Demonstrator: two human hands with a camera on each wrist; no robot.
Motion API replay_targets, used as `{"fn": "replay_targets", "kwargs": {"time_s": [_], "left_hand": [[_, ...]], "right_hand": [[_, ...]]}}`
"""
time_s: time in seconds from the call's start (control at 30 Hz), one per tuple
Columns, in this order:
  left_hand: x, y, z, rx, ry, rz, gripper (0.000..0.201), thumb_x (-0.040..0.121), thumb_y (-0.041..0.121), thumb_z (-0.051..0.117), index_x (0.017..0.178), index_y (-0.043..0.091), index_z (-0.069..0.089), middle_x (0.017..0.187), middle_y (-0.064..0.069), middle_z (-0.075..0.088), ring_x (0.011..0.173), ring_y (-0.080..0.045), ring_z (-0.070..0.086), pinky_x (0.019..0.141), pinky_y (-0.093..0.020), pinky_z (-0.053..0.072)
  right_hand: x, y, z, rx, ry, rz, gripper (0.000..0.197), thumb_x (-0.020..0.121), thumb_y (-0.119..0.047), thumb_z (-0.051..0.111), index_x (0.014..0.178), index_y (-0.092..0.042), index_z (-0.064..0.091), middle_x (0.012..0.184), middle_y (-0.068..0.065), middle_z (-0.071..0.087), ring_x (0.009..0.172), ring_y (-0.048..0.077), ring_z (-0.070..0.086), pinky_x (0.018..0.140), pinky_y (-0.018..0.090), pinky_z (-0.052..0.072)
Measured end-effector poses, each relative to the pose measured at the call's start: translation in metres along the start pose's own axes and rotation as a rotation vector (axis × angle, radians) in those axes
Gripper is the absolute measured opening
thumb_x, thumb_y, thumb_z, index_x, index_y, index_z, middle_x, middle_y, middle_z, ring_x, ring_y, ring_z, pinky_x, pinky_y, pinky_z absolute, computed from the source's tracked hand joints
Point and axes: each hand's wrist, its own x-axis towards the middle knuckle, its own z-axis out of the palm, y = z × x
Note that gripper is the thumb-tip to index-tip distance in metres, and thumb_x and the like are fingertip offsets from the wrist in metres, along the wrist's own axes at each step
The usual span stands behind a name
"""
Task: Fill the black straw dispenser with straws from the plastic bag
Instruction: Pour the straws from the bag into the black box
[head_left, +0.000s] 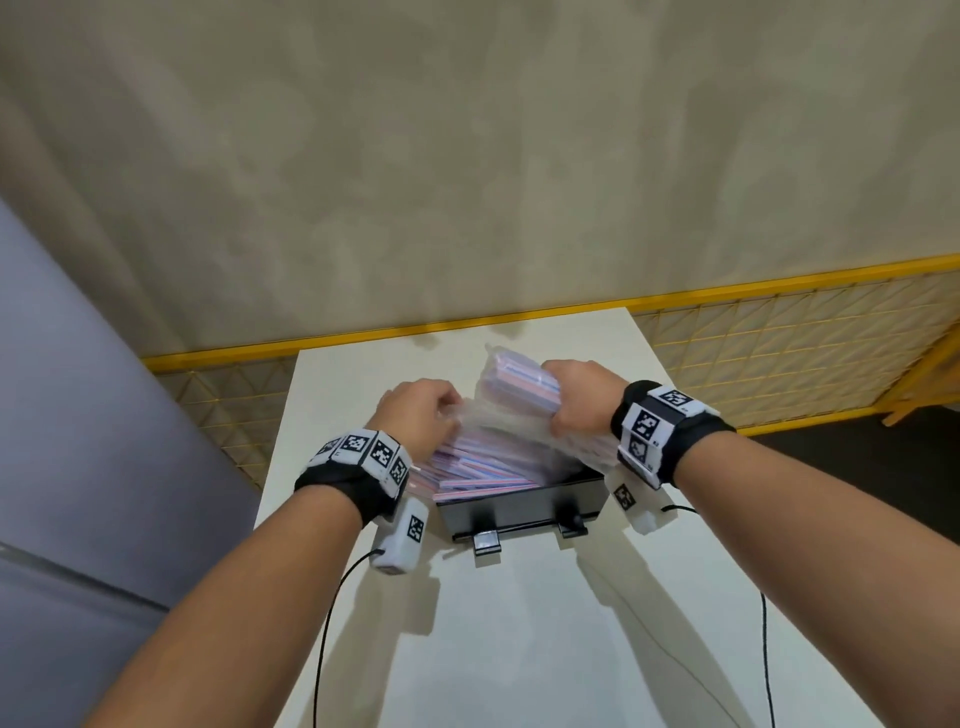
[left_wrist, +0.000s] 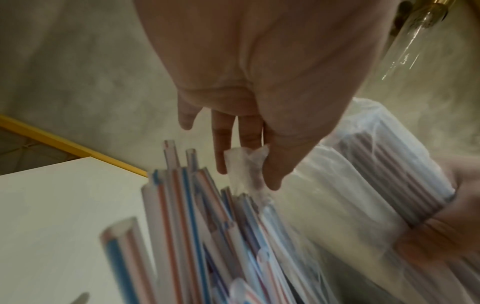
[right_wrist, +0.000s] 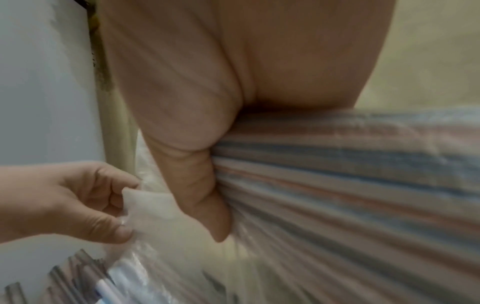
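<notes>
The step in hand looks like emptying: the plastic bag (head_left: 514, 410) is tipped over the black straw dispenser (head_left: 519, 506), which sits on the white table (head_left: 519, 623) at about 12 o'clock from the person, and striped straws (head_left: 478, 470) already spill into its open top. The right hand (head_left: 582, 397), at 1 o'clock, is wrapped tightly around the bundle still inside the bag, fingers curled through the film. The left hand (head_left: 418, 415), at 11 o'clock, pinches the loose mouth of the bag between thumb and fingertips (left_wrist: 270, 176), the other fingers fairly straight. Next, I judge, the bag must be drawn back off the bundle while the straws stay aligned with the dispenser's length.
</notes>
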Motion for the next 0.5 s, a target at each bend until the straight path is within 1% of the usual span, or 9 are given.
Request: {"fn": "replay_targets", "kwargs": {"time_s": [0.07,0.13,0.23,0.3,0.33,0.37,0.43,0.47,0.5], "left_hand": [[0.001,0.002,-0.007,-0.071,0.003,-0.005,0.022,0.089,0.009,0.067,0.103,0.024,0.071,0.098,-0.001,0.074,0.087,-0.021,0.072,0.079,-0.040,0.063],[0.000,0.002,-0.015,-0.125,-0.012,-0.007,0.028,0.090,0.002,0.064,0.106,0.025,0.069,0.096,0.000,0.070,0.081,-0.019,0.072,0.069,-0.037,0.065],[0.000,0.000,-0.027,-0.131,-0.065,0.005,0.038,0.091,0.003,0.066,0.119,0.028,0.065,0.106,0.000,0.065,0.087,-0.018,0.069,0.066,-0.031,0.062],[-0.001,0.003,-0.034,-0.084,-0.092,0.018,0.054,0.088,0.005,0.071,0.134,0.029,0.058,0.118,0.000,0.062,0.092,-0.017,0.066,0.065,-0.025,0.058],[-0.002,0.006,-0.036,-0.070,-0.089,0.043,0.069,0.083,0.009,0.077,0.144,0.030,0.049,0.127,0.000,0.059,0.100,-0.017,0.064,0.070,-0.023,0.055],[-0.004,0.010,-0.038,-0.085,-0.068,0.076,0.089,0.077,0.017,0.084,0.152,0.030,0.039,0.137,0.001,0.054,0.111,-0.016,0.059,0.080,-0.024,0.053],[-0.004,0.023,-0.037,-0.176,-0.001,0.148,0.121,0.062,0.038,0.095,0.159,0.032,0.022,0.151,0.005,0.042,0.132,-0.012,0.045,0.104,-0.030,0.045],[-0.004,0.031,-0.035,-0.223,0.023,0.175,0.127,0.059,0.045,0.096,0.159,0.033,0.019,0.151,0.007,0.042,0.134,-0.011,0.043,0.109,-0.032,0.042],[-0.002,0.037,-0.031,-0.254,0.029,0.185,0.124,0.060,0.047,0.096,0.158,0.032,0.022,0.148,0.007,0.045,0.132,-0.010,0.045,0.110,-0.032,0.041]], "right_hand": [[0.000,0.002,-0.001,-0.011,0.012,0.006,0.035,0.074,-0.016,0.074,0.102,-0.022,0.054,0.093,0.003,0.062,0.085,0.027,0.060,0.069,0.029,0.044],[0.002,0.004,-0.003,0.009,0.045,0.002,0.035,0.072,-0.016,0.075,0.101,-0.021,0.056,0.092,0.003,0.062,0.084,0.027,0.061,0.068,0.029,0.044],[0.003,0.004,-0.007,0.012,0.063,-0.010,0.038,0.071,-0.016,0.076,0.104,-0.018,0.059,0.091,0.002,0.062,0.084,0.027,0.060,0.068,0.028,0.043],[0.003,0.003,-0.008,0.028,0.077,-0.018,0.037,0.071,-0.017,0.076,0.103,-0.019,0.059,0.092,0.003,0.063,0.084,0.027,0.061,0.068,0.027,0.044],[0.002,0.002,-0.008,0.045,0.081,-0.028,0.036,0.070,-0.017,0.076,0.101,-0.020,0.059,0.092,0.003,0.064,0.084,0.026,0.061,0.068,0.027,0.044],[0.002,0.000,-0.008,0.066,0.078,-0.044,0.035,0.069,-0.017,0.077,0.099,-0.022,0.058,0.092,0.003,0.065,0.084,0.026,0.061,0.067,0.027,0.044],[0.000,-0.005,-0.005,0.099,0.049,-0.092,0.036,0.070,-0.016,0.078,0.097,-0.025,0.057,0.092,0.002,0.066,0.084,0.024,0.062,0.067,0.028,0.045],[-0.002,-0.008,-0.003,0.103,0.032,-0.116,0.036,0.071,-0.017,0.078,0.098,-0.026,0.056,0.091,0.001,0.066,0.083,0.023,0.062,0.067,0.028,0.046],[-0.003,-0.011,-0.001,0.104,0.024,-0.135,0.036,0.071,-0.017,0.078,0.098,-0.027,0.055,0.088,-0.001,0.065,0.082,0.022,0.063,0.065,0.027,0.046]]}}
